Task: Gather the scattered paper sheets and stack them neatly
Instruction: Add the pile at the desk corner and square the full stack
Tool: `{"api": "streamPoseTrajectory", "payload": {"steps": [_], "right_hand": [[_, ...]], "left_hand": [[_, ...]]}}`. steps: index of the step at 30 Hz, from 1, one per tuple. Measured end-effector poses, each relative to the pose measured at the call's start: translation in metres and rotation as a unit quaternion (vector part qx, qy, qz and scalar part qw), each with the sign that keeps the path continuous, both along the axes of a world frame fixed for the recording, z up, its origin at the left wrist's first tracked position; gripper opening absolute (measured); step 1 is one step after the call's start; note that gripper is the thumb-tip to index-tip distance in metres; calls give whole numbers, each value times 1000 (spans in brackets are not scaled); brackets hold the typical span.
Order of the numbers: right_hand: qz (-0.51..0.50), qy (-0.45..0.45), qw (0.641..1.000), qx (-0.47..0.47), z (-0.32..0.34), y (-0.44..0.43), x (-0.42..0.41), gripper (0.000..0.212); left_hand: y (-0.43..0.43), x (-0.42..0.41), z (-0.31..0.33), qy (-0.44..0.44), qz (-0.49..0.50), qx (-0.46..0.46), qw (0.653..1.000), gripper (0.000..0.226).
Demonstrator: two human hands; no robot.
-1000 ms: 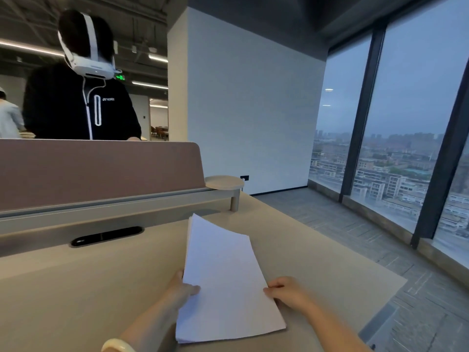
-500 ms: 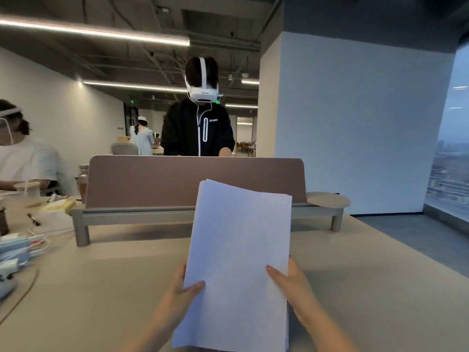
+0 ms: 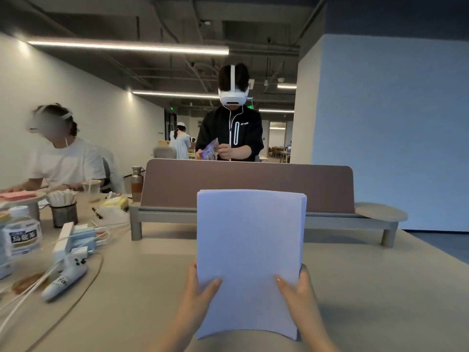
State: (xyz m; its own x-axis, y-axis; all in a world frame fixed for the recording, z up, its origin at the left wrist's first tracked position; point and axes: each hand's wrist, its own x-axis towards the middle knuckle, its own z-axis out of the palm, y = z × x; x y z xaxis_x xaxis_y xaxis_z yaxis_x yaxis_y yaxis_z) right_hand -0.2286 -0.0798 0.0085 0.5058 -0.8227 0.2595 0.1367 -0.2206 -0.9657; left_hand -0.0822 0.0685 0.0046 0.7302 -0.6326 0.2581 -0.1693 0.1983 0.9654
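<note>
The left hand (image 3: 200, 288) and right hand (image 3: 297, 288) are each gripping a lower side edge of the paper stack (image 3: 250, 250), thumbs lying on its near face and fingers wrapping behind. The sheets are standing upright between the hands, rising straight above them. A second ago the stack was lying slanted on the desk (image 3: 368, 288) under the fingers; it is now lifted on end and facing the wearer squarely. That is suggesting the gathering is finished and the squaring is under way. At the upper corner above the right hand a few sheet edges are still fanning out slightly, so the stack is likely needing a tap on its bottom edge; whether that edge is touching the desk is not showing. Beyond the hands a brown divider panel (image 3: 177, 184) is crossing the desk. Well off to the left of the left hand a water bottle (image 3: 21, 235), a pen cup (image 3: 63, 214) and loose cables (image 3: 38, 283) are lying.
</note>
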Motion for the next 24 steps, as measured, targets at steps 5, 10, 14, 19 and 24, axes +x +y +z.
{"api": "streamPoseTrajectory", "payload": {"steps": [5, 10, 14, 19, 24], "right_hand": [[-24, -17, 999, -25, 11, 0, 2, 21], [7, -1, 1000, -12, 8, -10, 0, 29], [-12, 33, 999, -8, -17, -4, 1, 29], [-16, 41, 999, -16, -10, -11, 6, 27], [-2, 88, 996, -13, -33, -17, 5, 31]], "left_hand": [[-10, -8, 15, -23, 50, -11, 998, 24], [-14, -6, 12, -13, 35, 0, 999, 23], [-15, -11, -1, 40, 42, 29, 998, 25], [-22, -6, 8, 25, 64, 37, 997, 23], [-21, -5, -13, 13, 48, 55, 997, 27]]}}
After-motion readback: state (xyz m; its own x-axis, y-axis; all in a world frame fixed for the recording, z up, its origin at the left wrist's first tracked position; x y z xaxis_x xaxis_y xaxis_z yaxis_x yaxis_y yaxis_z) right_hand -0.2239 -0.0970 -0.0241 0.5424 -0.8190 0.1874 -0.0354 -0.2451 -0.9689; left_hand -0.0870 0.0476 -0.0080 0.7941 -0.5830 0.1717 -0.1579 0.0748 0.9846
